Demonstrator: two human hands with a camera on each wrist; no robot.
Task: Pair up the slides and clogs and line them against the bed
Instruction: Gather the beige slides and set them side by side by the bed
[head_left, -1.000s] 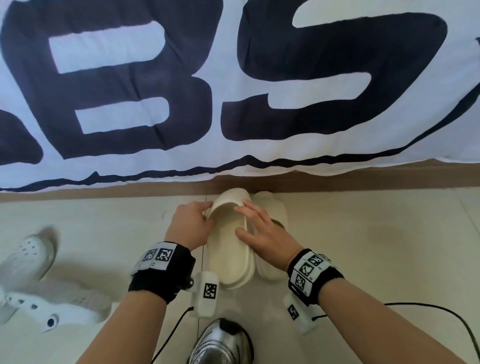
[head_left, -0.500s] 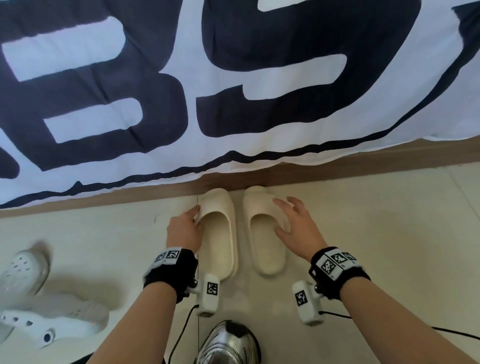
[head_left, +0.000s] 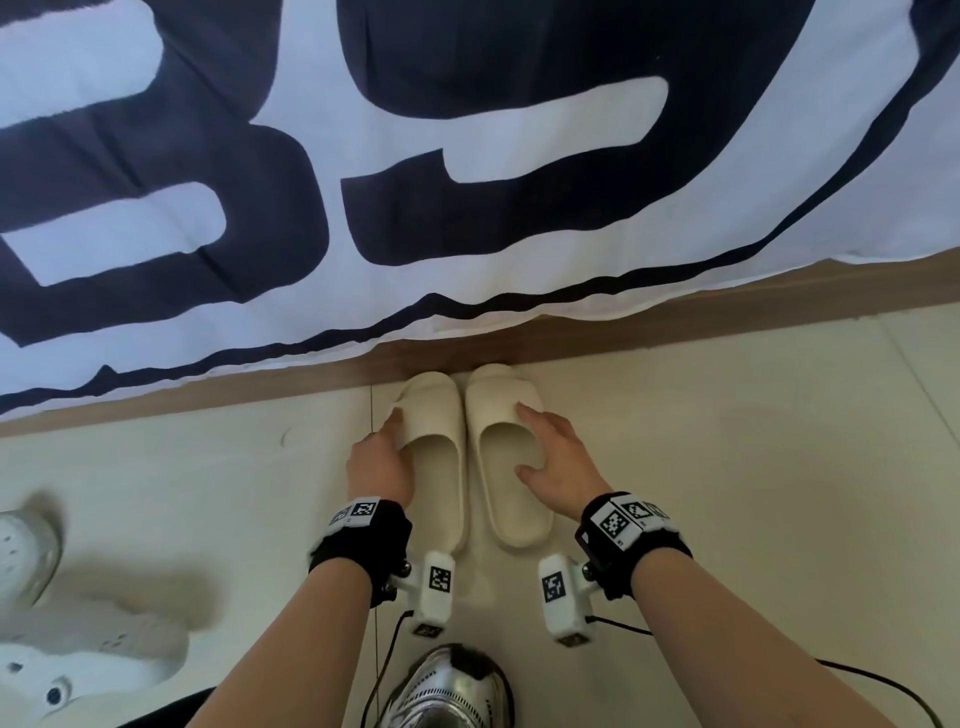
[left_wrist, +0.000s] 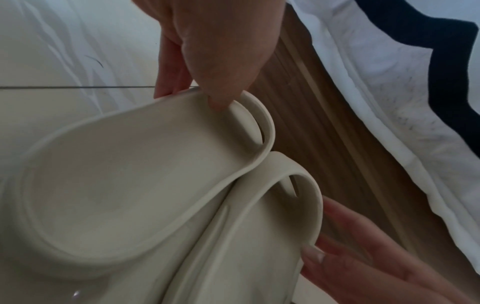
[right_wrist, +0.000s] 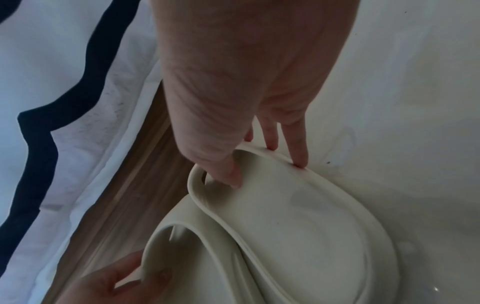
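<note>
Head view: two cream foam slides side by side on the pale tiled floor (head_left: 727, 493), toes at the wooden bed base (head_left: 675, 317), under the hem of a white bedsheet with big dark lettering (head_left: 467, 234). Left hand (head_left: 382, 462) grips the left cream slide (head_left: 441, 467) on its outer edge by the strap. Right hand (head_left: 558, 462) holds the right cream slide (head_left: 511, 499), thumb in the footbed, fingers on the outer side. White perforated clogs (head_left: 62, 670) lie unpaired near the floor's left edge, well apart from the slides. Silver sneaker (head_left: 449, 691) at bottom centre.

Left wrist view: left thumb tucked under the strap, fingers (left_wrist: 168, 67) on the outer rim, pinching. The slides touch along their inner edges.

Right wrist view: right thumb at the strap opening, fingers (right_wrist: 296, 142) straight on the outer rim, a narrow pinch.
</note>
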